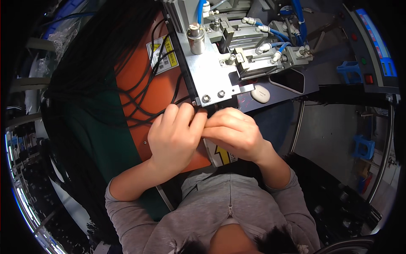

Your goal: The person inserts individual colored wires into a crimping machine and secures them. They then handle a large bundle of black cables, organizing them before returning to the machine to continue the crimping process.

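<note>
Grey sleeves are leading up to both hands, meeting just below the frame's centre. The left hand (172,134) and right hand (231,133) are each pinching closed on a thin black cable (146,91); its end is hidden between the fingers. Judging by this, feeding it into the metal fixture (207,80) right above is under way, calling for fine alignment. Room is lying open at right.

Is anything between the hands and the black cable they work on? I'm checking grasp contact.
Nothing visible: left hand and right hand pinch the black cable directly, below the metal bracket.
</note>
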{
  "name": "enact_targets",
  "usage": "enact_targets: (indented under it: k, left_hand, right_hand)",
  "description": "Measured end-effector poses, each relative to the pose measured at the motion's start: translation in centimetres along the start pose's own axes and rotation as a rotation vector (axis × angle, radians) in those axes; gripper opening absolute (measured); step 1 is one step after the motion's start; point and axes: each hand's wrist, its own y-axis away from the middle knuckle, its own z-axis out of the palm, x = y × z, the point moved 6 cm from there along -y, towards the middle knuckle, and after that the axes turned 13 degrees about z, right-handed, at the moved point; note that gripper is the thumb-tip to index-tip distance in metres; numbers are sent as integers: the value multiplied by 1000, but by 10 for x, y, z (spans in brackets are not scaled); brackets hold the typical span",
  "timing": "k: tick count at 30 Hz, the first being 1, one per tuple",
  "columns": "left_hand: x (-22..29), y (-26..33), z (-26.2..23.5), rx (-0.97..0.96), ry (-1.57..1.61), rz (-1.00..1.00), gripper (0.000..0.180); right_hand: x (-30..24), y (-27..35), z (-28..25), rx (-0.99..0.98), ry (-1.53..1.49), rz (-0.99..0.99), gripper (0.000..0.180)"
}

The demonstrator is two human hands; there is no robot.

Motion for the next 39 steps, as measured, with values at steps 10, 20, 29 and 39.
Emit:
enact_targets:
  k: [10,20,29,39]
  left_hand:
    - [13,2,-15,288,409,157,21]
    - [0,4,-2,366,823,-123,15]
    - [-3,3,2,410,879,-139,14]
    - [-5,0,1,282,734,-239,10]
  right_hand:
    - [-16,7,-44,222,-225,87,27]
    - [6,1,-29,292,-403,217,16]
    - [16,1,-17,230,-566,212,17]
    - [-1,-5,-27,172,194,176,15]
